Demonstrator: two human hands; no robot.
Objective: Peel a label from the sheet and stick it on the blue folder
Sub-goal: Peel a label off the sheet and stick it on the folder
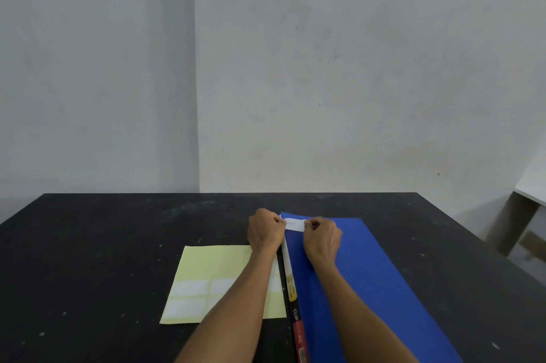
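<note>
A blue folder (363,274) lies on the black table, running from the near edge toward the far right, with a clip spine (292,300) along its left side. A white label (294,225) sits at the folder's far left corner. My left hand (264,231) pinches the label's left end and my right hand (322,237) pinches its right end. Whether the label is pressed flat on the folder I cannot tell. Left of the folder lies the pale yellow label sheet (212,274), with white labels (189,288) in its near rows, partly under my left forearm.
The black table (118,229) has small white specks and stretches to a grey wall behind. Off the table's right edge stands a light-coloured piece of furniture (523,215).
</note>
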